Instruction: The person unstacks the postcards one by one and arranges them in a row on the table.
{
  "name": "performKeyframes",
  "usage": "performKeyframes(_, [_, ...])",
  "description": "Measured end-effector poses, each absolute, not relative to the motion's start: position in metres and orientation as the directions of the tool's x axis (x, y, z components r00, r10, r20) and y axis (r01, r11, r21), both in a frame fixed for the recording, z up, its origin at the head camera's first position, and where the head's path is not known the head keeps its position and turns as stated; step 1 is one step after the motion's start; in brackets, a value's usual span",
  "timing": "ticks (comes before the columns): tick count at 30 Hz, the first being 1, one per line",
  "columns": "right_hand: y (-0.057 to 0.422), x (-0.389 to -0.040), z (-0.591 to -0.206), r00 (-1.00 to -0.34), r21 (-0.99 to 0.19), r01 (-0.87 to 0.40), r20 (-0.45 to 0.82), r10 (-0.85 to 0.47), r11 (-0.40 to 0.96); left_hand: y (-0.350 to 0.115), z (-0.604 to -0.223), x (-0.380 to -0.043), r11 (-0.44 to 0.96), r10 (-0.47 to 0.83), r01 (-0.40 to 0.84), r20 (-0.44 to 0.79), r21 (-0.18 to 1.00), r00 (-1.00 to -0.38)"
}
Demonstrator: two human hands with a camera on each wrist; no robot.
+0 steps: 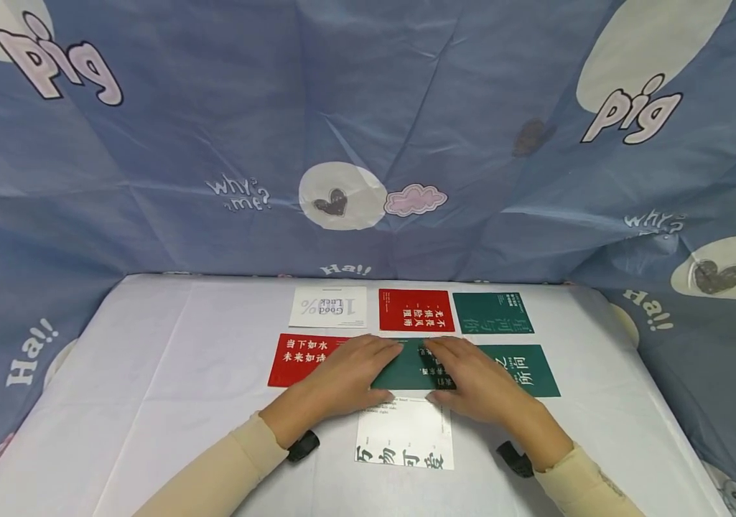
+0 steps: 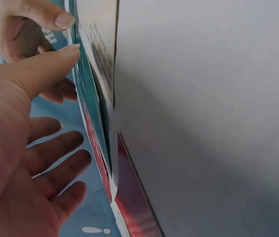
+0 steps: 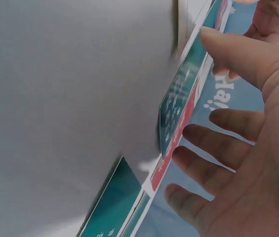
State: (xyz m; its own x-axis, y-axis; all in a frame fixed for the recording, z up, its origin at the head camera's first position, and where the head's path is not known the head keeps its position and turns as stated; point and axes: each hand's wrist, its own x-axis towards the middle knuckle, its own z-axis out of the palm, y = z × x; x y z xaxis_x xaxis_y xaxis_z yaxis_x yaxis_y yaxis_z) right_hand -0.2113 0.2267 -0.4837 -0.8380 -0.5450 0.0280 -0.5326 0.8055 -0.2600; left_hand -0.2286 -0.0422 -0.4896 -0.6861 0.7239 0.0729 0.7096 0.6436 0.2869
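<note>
A dark green card [image 1: 405, 368] with white characters lies mid-table between my two hands. My left hand [image 1: 350, 375] hovers at its left end, fingers spread and loosely bent, overlapping a red card [image 1: 295, 359] in the head view. At the other end is my right hand [image 1: 480, 384], its fingers extended over the card's edge and partly in front of another green card [image 1: 538, 370]. Both thumbs point inward near the top edge of a white card [image 1: 404, 434] with large black characters. In the wrist views, neither palm holds anything.
Along the back lie a white "Good Luck" card [image 1: 327, 307], a red card [image 1: 416, 310] and a green card [image 1: 493, 313]. The white tabletop [image 1: 180, 402] meets a blue printed cloth [image 1: 368, 129] behind and at both sides.
</note>
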Motion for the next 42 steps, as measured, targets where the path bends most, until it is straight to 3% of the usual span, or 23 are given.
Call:
performKeyframes(6, [0.229,-0.189,-0.483,-0.84,-0.278,-0.53,0.041,-0.541,0.801,-0.052,-0.486,-0.202,0.612,0.747,0.736,0.091,0.29,-0.658])
performKeyframes(19, [0.223,-0.145,-0.485,-0.83,-0.27,-0.54,0.013,-0.558,0.797,-0.07,-0.491,-0.159,0.686,0.689,0.682,0.075,0.253,-0.721])
performKeyframes(27, [0.223,-0.139,-0.489,-0.825,-0.252,-0.549,0.007,-0.566,0.797,-0.072,-0.495,-0.154,0.702,0.669,0.655,0.054,0.28,-0.741])
performKeyframes(42, [0.221,-0.136,-0.487,-0.826,-0.246,-0.549,0.011,-0.564,0.799,-0.073,-0.497,-0.158,0.682,0.683,0.68,0.096,0.27,-0.724])
